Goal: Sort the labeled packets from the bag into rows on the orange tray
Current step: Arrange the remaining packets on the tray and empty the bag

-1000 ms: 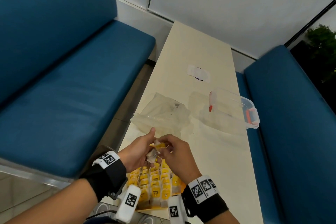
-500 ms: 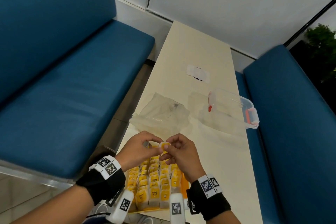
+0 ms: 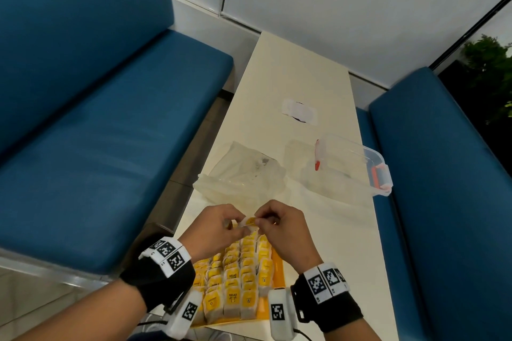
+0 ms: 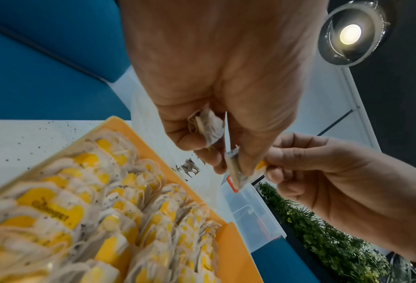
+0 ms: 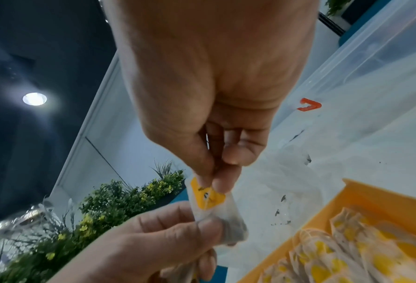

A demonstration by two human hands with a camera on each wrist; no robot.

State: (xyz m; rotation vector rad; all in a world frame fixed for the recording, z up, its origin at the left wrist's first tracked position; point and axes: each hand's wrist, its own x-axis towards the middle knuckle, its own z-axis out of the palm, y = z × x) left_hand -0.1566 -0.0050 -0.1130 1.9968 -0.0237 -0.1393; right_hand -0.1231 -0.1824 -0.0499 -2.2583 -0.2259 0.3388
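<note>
1. Pinching one packet from both ends, the left hand and right hand hold it in the air just above the far end of the tray.
2. The right hand's grip is thumb and forefinger clamped on the packet's yellow label.
3. The left hand's grip is clenched on the packet's pale pouch end; the left wrist view also shows more crumpled white packet material tucked under its curled fingers.
4. Packets with yellow labels lie in close rows in the tray, filling most of it; an orange strip stays bare along the tray's right side.
5. The tray sits on the near end of the bench.
6. A clear bag lies crumpled on the bench just beyond the tray.
7. A clear box with red clips stands beyond the tray, to the right of the bag.
8. A white patch lies farther along the bench, well beyond the tray.
</note>
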